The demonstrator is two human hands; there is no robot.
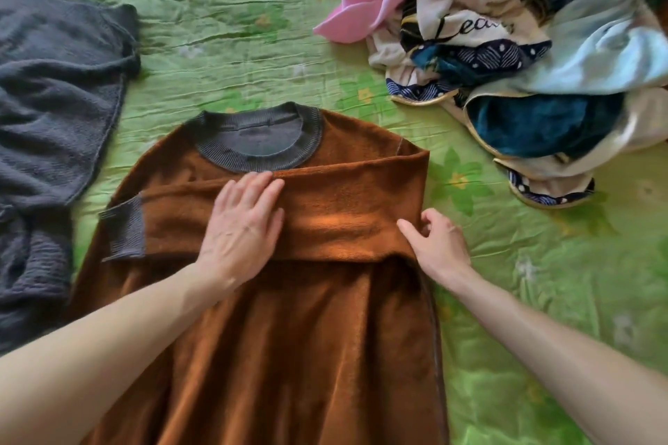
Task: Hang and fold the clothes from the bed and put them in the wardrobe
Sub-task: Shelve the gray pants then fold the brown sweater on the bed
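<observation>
Mid-frame on the bed (224,11), my left hand (241,224) presses flat, fingers straight, on the sweater (307,336); right fingers (410,229) pinch its folded sleeve. Pile (506,47) upper right awaits; nothing's in the wardrobe yet, I'd judge.

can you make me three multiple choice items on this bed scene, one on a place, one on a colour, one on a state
1. Where does the dark grey knit garment lie?
A. left of the brown sweater
B. on top of the clothes pile
C. under the right hand

2. What colour is the brown sweater's collar?
A. pink
B. dark grey
C. white

3. How does the sleeve on the person's right lie?
A. stretched out to the side
B. folded across the chest
C. tucked inside the collar

Answers:
1 A, it lies on the green bedspread at the picture's left edge.
2 B, ribbed dark grey trim rings the neck.
3 B, it crosses the body, its cuff at the far side, the left hand flat on it and the right hand pinching the fold.
</observation>
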